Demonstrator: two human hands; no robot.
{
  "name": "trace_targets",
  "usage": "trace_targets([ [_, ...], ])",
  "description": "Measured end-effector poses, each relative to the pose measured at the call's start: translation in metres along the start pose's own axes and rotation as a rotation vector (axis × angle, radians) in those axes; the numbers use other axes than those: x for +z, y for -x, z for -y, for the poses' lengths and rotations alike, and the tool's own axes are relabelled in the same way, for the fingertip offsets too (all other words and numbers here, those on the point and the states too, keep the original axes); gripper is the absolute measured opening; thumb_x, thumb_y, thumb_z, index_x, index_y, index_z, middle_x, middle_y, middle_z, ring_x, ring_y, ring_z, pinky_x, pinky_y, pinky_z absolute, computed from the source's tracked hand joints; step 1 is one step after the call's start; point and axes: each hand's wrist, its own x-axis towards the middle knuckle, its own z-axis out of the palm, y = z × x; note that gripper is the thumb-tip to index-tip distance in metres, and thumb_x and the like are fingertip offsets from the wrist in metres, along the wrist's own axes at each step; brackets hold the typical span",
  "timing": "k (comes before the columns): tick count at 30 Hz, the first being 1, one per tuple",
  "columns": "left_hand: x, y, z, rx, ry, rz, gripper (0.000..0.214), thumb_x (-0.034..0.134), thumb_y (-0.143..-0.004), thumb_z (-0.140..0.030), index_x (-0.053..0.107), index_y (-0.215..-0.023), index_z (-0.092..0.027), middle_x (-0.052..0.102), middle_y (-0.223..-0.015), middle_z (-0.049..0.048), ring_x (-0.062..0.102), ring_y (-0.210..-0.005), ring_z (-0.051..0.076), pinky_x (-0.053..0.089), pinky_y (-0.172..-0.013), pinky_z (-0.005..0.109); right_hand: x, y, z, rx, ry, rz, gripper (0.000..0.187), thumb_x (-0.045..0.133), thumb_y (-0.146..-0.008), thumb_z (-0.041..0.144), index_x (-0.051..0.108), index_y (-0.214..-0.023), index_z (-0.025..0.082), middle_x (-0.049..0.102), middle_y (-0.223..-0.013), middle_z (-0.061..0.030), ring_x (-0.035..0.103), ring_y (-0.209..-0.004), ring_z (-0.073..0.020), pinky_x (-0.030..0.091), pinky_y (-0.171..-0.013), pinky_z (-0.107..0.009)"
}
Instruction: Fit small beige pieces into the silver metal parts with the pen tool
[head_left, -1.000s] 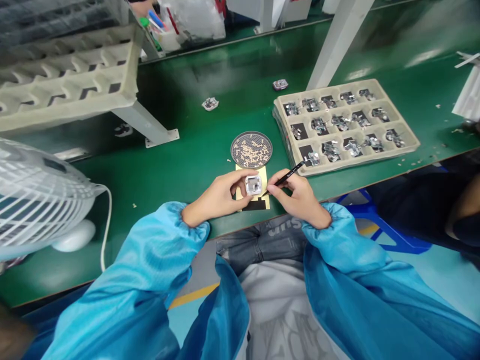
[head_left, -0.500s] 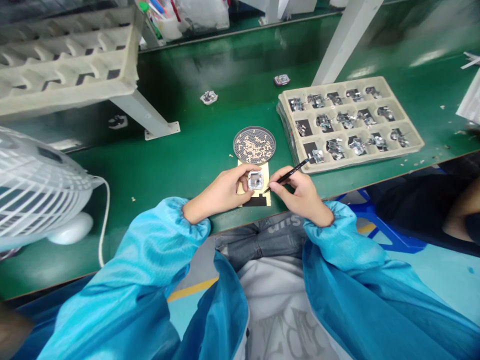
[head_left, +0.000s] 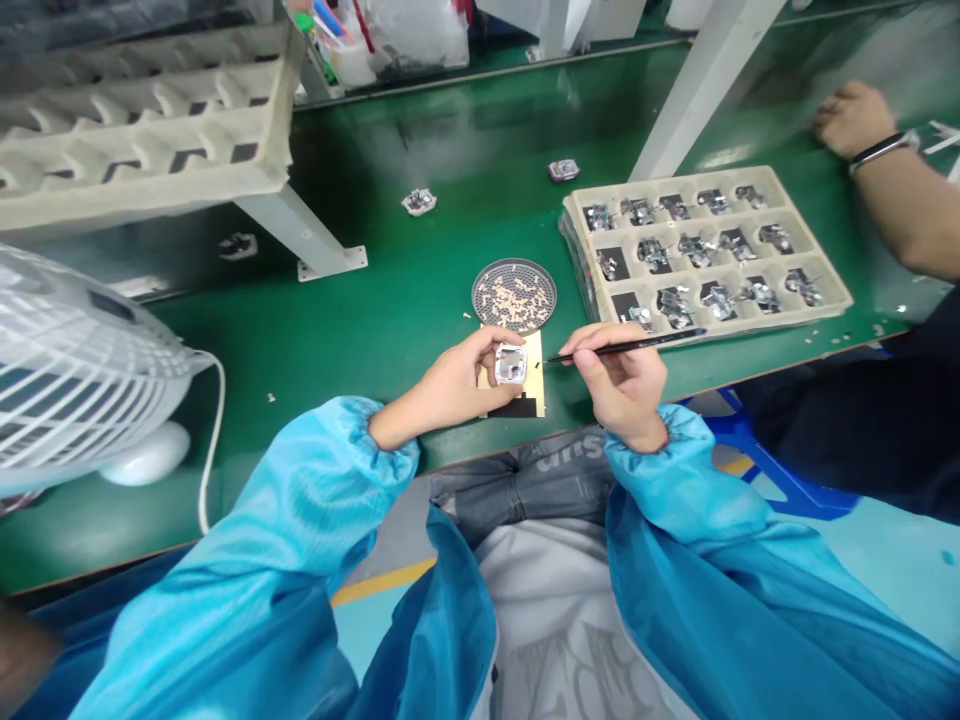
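Note:
My left hand (head_left: 450, 385) is closed on a small silver-white housing (head_left: 511, 364), pinched at its edges between thumb and fingers with its hollow inner side facing up. In my right hand (head_left: 619, 380) are slim black tweezers (head_left: 637, 346), held nearly level with the tip pointing left. Near that tip, a tiny black piece (head_left: 538, 365) shows over a yellow backing sheet (head_left: 533, 350); whether the tweezers grip it I cannot tell. Black film (head_left: 517, 407) covers the sheet's lower part. Just beyond the sheet lies a round perforated dish (head_left: 480, 300) with many small beige pieces.
A moulded tray (head_left: 821, 312) of small metal assemblies is at the right. Two similar housings, one left (head_left: 418, 202) and one right (head_left: 564, 170), lie farther back. A white fan (head_left: 82, 370) and rack (head_left: 255, 180) stand left. Another person's hand (head_left: 855, 120) rests at far right.
My right hand has shifted right and up, the tweezers tilting flatter, their tip away from the housing. Another person's arm has appeared at the right. The view has shifted slightly.

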Motion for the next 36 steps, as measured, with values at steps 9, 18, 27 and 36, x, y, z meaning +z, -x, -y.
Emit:
trace_targets([
  [9,0.0096,-0.0025,0.0044,-0.051,0.014,-0.161,0.02,0.067,-0.093,-0.03,0.067,-0.111,-0.021,0.067,-0.085,0.0015,0.061,-0.07,0.013,0.046,-0.062,0.024,0.003,0.0018,0.0004,-0.057,0.19,0.07,0.007,0.073,-0.095,0.024,0.072,-0.102,0.025,0.079,-0.099,-0.0073,0.076,-0.093,-0.0254,0.064,-0.084,-0.046],
  [18,0.0081,0.0006,0.001,-0.021,-0.076,-0.172,0.023,0.066,-0.094,-0.03,0.07,-0.115,-0.021,0.061,-0.075,-0.0014,0.052,-0.062,0.011,0.041,-0.058,0.023,0.0055,0.0007,0.0042,-0.048,0.273,0.169,0.011,0.071,-0.096,0.021,0.074,-0.105,0.027,0.08,-0.103,-0.0067,0.077,-0.098,-0.0255,0.064,-0.089,-0.046],
  [27,0.0092,0.0005,0.0037,-0.019,-0.069,-0.175,0.024,0.065,-0.094,-0.03,0.07,-0.115,-0.02,0.068,-0.083,0.0014,0.058,-0.067,0.012,0.043,-0.061,0.023,0.0059,-0.0004,0.003,-0.084,0.273,0.203,0.017,0.072,-0.095,0.016,0.074,-0.108,0.026,0.08,-0.104,-0.0067,0.076,-0.098,-0.0246,0.063,-0.088,-0.044],
  [36,0.0077,0.0001,-0.0021,-0.041,-0.032,-0.177,0.026,0.067,-0.094,-0.032,0.073,-0.116,-0.019,0.07,-0.082,0.0015,0.061,-0.067,0.013,0.046,-0.062,0.025,0.0057,0.0003,0.003,-0.081,0.283,0.19,0.016,0.073,-0.094,0.018,0.072,-0.108,0.026,0.079,-0.101,-0.0073,0.075,-0.096,-0.0253,0.063,-0.087,-0.045],
])
